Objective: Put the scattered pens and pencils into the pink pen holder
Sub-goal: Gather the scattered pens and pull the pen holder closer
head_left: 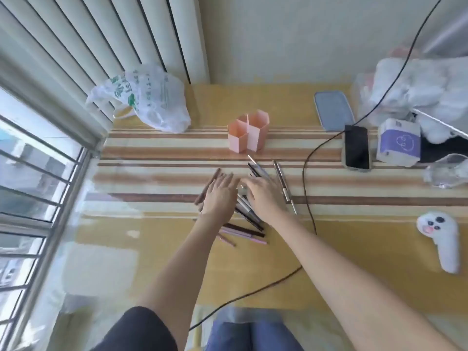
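The pink pen holder [248,131], made of hexagonal cells, stands upright at the back middle of the table and looks empty. In front of it lie several scattered pens and pencils [247,230], brown, pink, black and silver. My left hand [220,195] rests flat on the left part of the pile, fingers spread, beside a brown pencil [207,186]. My right hand [263,196] lies flat over the middle pens. Two silver pens [283,183] lie just right of it. Neither hand grips anything.
A black cable [307,188] runs across the table right of the pens. A phone [357,147], a blue case [333,110], a tissue pack [398,142] and a white controller [439,238] sit on the right. A plastic bag [144,100] lies at the back left.
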A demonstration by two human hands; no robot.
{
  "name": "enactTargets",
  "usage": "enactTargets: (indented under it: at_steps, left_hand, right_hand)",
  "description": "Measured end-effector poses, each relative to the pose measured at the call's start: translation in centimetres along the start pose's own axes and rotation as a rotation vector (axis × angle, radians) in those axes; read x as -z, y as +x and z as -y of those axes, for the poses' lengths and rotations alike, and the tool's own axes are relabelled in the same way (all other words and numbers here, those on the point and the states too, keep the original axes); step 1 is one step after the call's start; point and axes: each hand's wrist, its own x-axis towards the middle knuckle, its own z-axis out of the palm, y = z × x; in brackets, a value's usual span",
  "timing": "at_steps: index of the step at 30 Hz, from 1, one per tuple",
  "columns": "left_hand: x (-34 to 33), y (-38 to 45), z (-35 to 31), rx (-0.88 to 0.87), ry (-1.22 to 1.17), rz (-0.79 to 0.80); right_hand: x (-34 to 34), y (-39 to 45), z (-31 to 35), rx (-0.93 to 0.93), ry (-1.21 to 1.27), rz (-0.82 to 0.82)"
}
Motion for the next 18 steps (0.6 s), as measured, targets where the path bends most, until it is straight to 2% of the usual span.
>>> enactTargets:
  at_steps: [8,18]
  left_hand:
    - [-5.2,2.7,1.5,0.031,0.188,-0.126]
    - [-7.0,2.9,2.4,-0.049,0.253,-0.318]
  right_hand:
    - [-6.1,1.6,-2.4,-0.104,-0.001,-0.125]
    - [-8.5,1.7,-2.6,-0.031,-0.001,-0.247]
